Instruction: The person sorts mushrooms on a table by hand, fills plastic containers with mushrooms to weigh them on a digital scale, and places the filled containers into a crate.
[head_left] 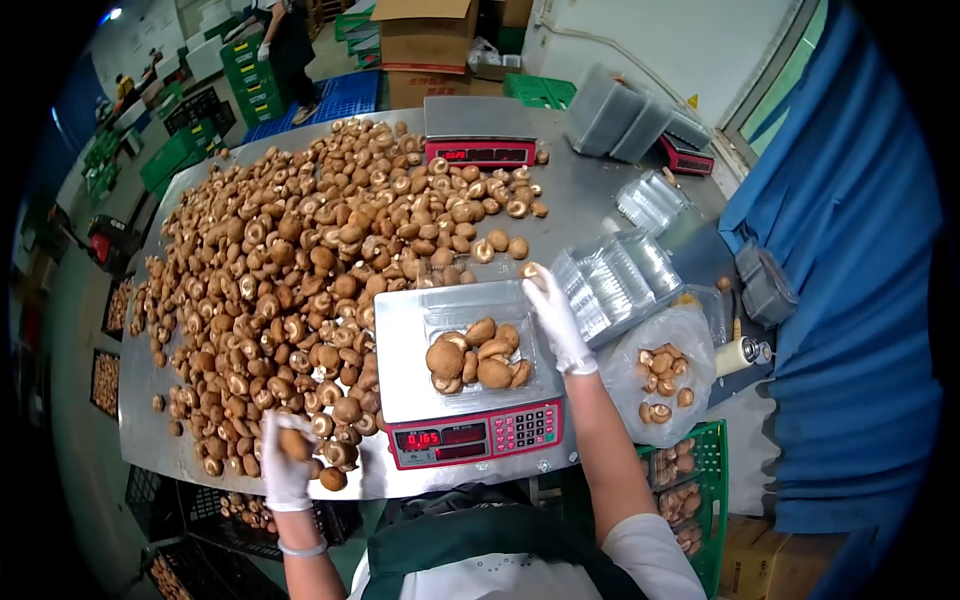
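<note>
Both of my hands wear white gloves. My left hand [287,455] is closed around a brown mushroom at the near edge of the big mushroom pile [290,250]. Beyond the right side of the scale, my right hand [545,300] pinches a small mushroom [529,270] at its fingertips. Between my hands stands a red scale [475,435] with a steel plate, its display reading 0.165. A clear plastic tray [440,325] on the plate holds several mushrooms [480,355].
Stacked clear trays [620,280] and a plastic bag [640,385] with mushrooms lie to the right. A second scale [480,150] stands at the back. Green crate [712,500] sits below right. Another person [285,50] stands beyond the table, near green crates [252,75].
</note>
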